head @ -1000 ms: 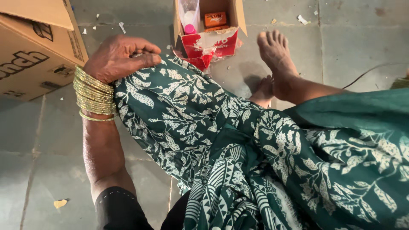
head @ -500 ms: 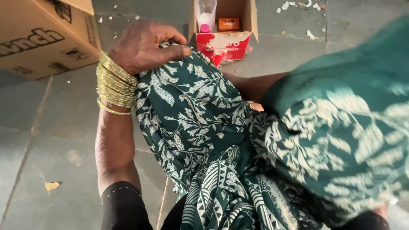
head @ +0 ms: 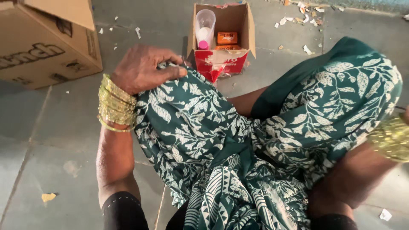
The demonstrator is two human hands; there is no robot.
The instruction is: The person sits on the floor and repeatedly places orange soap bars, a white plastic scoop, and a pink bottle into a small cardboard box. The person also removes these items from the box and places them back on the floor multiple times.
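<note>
Hands: left hand (head: 142, 68) is curled closed, thumb and fingers pinching a fold of the green leaf-print cloth (head: 200, 127) over the raised knee; right hand is out of frame past the right edge, only its forearm (head: 353, 179) and gold bangles (head: 392, 138) show, so its grip cannot be told.
Cloth: draped over both bent legs of the seated person, bunched in the lap, spread wide over the right knee.
Large carton (head: 47, 42): brown, on the floor at upper left, well apart from the left hand.
Small open box (head: 245, 25): cardboard, just beyond the left knee, holding a clear cup (head: 205, 23), a pink-capped item and an orange packet (head: 227, 38); a torn red wrapper (head: 221, 61) hangs at its front.
Floor (head: 55, 127): grey stone slabs with paper scraps.
Step in hand: seemingly gathering or straightening the cloth at the knee.
What the grip needs: a firm pinch, so the fold does not slip off the knee.
</note>
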